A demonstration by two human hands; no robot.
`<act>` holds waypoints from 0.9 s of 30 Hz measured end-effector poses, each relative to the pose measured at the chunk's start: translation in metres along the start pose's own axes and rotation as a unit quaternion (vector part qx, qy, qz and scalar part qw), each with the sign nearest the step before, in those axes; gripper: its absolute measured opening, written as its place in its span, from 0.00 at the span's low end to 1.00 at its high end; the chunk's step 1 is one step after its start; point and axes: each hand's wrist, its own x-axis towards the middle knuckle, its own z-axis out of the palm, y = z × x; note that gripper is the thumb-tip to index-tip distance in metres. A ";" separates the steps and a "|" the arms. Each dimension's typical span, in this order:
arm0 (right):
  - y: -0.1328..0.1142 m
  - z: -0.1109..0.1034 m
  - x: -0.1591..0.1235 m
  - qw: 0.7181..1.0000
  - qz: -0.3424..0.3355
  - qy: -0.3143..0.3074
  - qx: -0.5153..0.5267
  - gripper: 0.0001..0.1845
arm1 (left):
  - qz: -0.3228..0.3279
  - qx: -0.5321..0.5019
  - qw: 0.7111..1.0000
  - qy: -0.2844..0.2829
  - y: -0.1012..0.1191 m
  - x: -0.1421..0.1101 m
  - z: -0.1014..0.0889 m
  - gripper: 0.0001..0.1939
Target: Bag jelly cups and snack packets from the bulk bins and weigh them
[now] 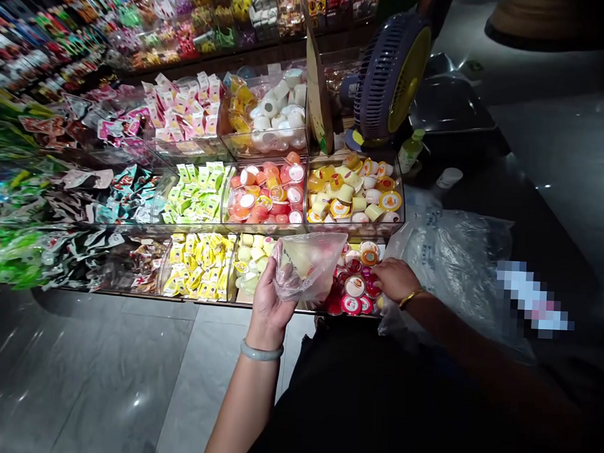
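Note:
A clear plastic bag with a few pale things inside is gripped in my left hand, held up over the front row of bins. The bag's thin film blurs what it contains. My right hand reaches into the front right bin, its fingers curled down onto the dark red jelly cups. Its fingertips are partly hidden among them. Left of the bag lie pale green jelly cups, and behind it are orange-red ones. Yellow and cream jelly cups fill the bin behind my right hand.
A fan stands behind the bins, near a small green bottle and a white-capped container. Crumpled clear plastic bags cover the dark counter at right. Yellow sachets and other packaged sweets extend left.

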 end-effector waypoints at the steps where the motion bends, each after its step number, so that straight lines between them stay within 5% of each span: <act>1: -0.003 0.006 -0.004 1.000 -0.002 -0.001 -0.008 0.06 | 0.000 -0.001 1.000 -0.005 -0.001 0.000 0.000 0.18; 8: -0.018 0.026 -0.013 0.998 -0.016 0.003 -0.054 0.09 | -0.021 -0.013 1.000 -0.012 -0.010 -0.001 -0.001 0.18; 15: -0.003 -0.002 -0.011 0.998 0.040 0.021 -0.039 0.15 | -0.028 -0.007 1.000 -0.005 -0.010 -0.002 0.002 0.18; 18: 0.004 -0.025 -0.008 0.982 0.113 0.086 0.123 0.20 | -0.027 0.005 1.000 0.001 -0.011 -0.001 0.003 0.18; 23: -0.019 -0.071 0.001 0.846 0.084 0.137 0.508 0.23 | -0.029 0.004 0.999 -0.015 -0.015 0.001 0.006 0.21; 25: -0.041 -0.089 0.007 0.842 0.046 0.141 0.518 0.24 | -0.037 0.007 0.999 -0.026 -0.017 0.002 0.006 0.22; 27: -0.064 -0.102 0.014 0.874 -0.001 0.156 0.461 0.23 | -0.044 0.010 0.998 -0.036 -0.019 0.002 0.007 0.22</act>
